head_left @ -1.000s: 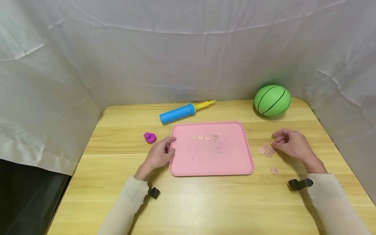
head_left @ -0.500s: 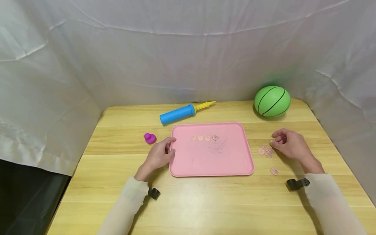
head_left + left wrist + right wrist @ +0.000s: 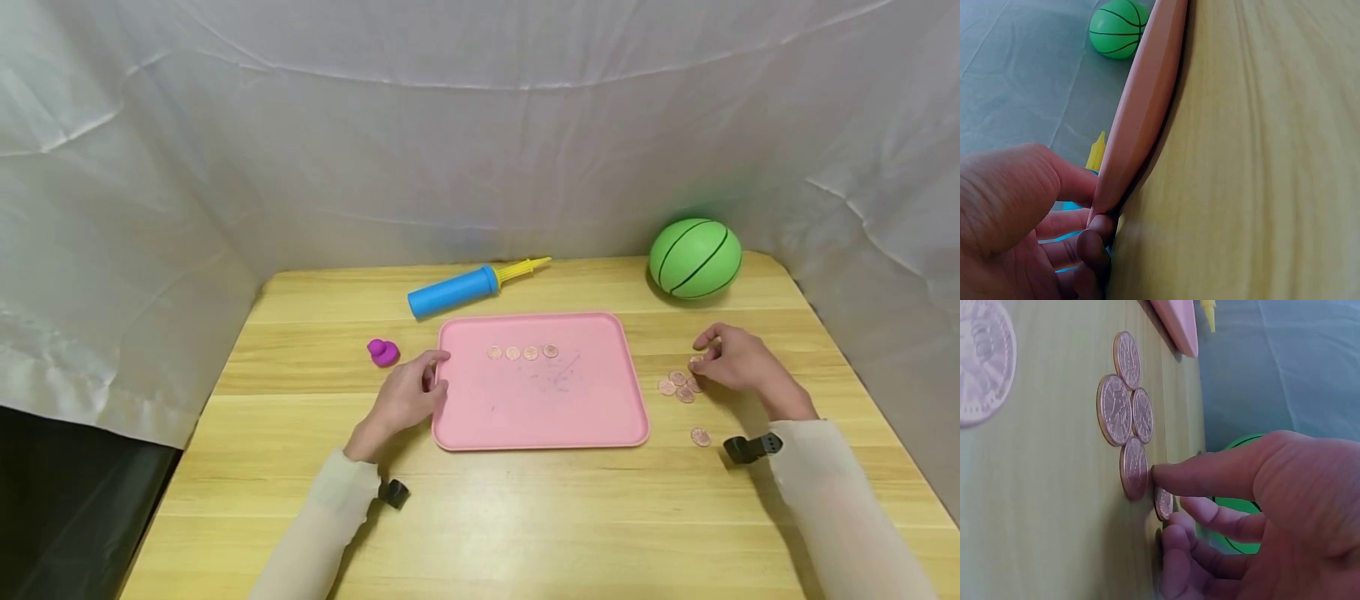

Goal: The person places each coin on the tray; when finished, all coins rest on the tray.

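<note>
My left hand grips the left rim of a pink tray, thumb above and fingers curled under the edge in the left wrist view. A row of several copper-coloured coins lies along the tray's upper part. Right of the tray, my right hand has its thumb and curled fingers around one copper coin, low at the table, partly covered by the thumb. Beside that thumb sits a cluster of several more coins, flat and touching one another. A single coin lies nearer the person.
Behind the tray lies a blue hand pump with a yellow nozzle. A green ball with black lines stands at the back right. Left of the tray is a small purple duck. Pale cloth hangs around the wooden table.
My right wrist has shifted slightly left and away from the person, while the fingertips stay at the same coin. The left hand and tray have not moved.
</note>
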`<state>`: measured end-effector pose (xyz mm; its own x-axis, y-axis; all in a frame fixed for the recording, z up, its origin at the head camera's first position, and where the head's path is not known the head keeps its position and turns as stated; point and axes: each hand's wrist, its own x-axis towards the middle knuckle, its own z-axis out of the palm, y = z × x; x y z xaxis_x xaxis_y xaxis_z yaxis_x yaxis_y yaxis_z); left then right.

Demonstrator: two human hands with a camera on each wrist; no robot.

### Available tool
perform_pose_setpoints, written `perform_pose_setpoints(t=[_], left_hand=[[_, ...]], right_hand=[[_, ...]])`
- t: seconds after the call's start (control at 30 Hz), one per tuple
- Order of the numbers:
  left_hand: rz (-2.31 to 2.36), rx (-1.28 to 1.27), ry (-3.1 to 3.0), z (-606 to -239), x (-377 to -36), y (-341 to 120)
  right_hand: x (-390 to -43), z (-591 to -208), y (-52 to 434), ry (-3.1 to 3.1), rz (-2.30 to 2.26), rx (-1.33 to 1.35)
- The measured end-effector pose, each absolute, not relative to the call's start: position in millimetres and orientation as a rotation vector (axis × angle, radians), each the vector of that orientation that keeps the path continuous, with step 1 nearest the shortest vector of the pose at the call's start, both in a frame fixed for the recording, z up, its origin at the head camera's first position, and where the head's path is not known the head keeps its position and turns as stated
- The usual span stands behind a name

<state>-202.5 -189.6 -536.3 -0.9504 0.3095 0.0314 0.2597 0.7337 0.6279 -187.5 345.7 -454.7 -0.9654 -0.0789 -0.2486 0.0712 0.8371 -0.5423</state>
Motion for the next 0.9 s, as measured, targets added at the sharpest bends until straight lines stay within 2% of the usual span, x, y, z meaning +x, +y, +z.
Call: perform_pose_setpoints(t=[0.3,0.57,0.9], left_hand=[[1.022,0.479,2.859,-535.5,-202.3,-189.1],[0.993,0.491,2.868,-540.3,-205.3,-191.2],[1.021,0.498,2.857,-549.5,-210.4,-194.7]], right_hand=[[-188.7,-459.4,340.2,2.732,-0.880,-0.139],[-190.4,-460.3,344.9,2.809,-0.851,-0.066],[-193.8,-465.0,341.5,2.775,-0.866,-0.131]])
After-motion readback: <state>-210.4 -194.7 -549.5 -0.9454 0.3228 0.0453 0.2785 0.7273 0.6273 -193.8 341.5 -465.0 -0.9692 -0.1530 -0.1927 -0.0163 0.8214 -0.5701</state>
